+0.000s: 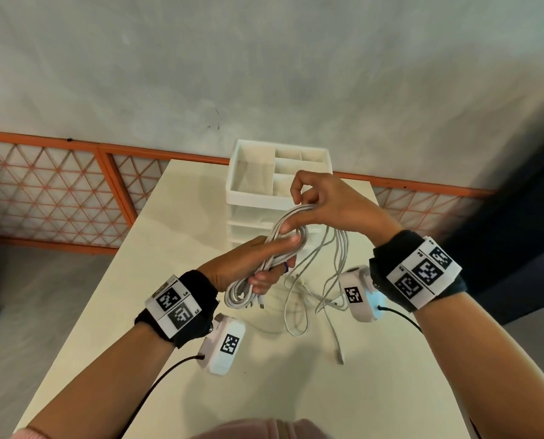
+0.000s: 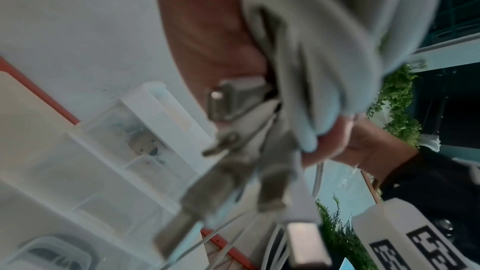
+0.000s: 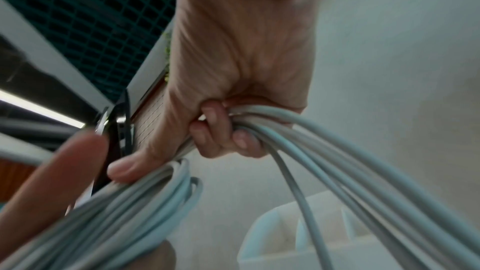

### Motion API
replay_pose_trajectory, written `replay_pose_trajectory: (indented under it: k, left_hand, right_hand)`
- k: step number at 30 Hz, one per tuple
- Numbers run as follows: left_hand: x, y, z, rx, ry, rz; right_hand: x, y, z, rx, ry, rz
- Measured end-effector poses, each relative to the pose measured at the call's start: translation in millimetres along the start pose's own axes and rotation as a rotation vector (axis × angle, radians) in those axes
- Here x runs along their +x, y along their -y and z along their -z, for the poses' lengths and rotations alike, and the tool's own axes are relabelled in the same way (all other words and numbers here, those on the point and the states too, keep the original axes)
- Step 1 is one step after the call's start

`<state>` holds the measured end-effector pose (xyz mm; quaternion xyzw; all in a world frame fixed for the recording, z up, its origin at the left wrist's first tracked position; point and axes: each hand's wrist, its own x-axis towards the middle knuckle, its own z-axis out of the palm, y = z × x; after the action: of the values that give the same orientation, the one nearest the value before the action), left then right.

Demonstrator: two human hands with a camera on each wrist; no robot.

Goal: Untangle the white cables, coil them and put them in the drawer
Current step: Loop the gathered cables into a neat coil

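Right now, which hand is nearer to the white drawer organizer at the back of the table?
Right. The right hand holds cables just in front of the organizer; the left hand grips the coil lower, closer to the person.

A white plastic drawer unit (image 1: 278, 185) stands at the pale counter's (image 1: 175, 280) far edge, behind loose white cables (image 1: 312, 299) lying mid-counter.

left hand (image 1: 248, 267): fingers curled, gripping | right hand (image 1: 324, 201): fingers curled, gripping, raised
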<state>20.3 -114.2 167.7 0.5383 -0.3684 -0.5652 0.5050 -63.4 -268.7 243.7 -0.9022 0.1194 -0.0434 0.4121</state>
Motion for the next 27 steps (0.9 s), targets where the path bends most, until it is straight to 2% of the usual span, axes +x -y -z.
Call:
replay_pose_trajectory:
  k: [3, 6, 11, 18, 22, 27]
  left_hand:
    - [0.3, -3.4, 2.5, 0.041, -0.032, -0.048]
    - [2.6, -5.9, 7.7, -0.012, -0.091, -0.116]
    - [6.3, -3.2, 9.4, -0.062, -0.24, -0.155]
    - [14.1, -1.7, 8.0, -0.14, -0.226, -0.142]
    - [19.2, -9.0, 2.8, -0.168, -0.231, -0.216]
    - [26.0, -5.9, 4.8, -0.069, -0.317, -0.295]
  right_hand:
    - [0.4, -4.8, 3.6, 0.121, 0.054, -0.003]
    - [-0.9, -13.2, 7.0, 0.24, 0.034, 0.04]
    - [-8.9, -36.6, -14.5, 0.366, -0.139, 0.068]
    - [-7.6, -26.0, -15.7, 0.401, -0.377, 0.178]
    - [-5.1, -28.4, -36.5, 0.379, -0.479, 0.118]
    - [-6.9, -18.5, -50.0, 0.527, -0.387, -0.075]
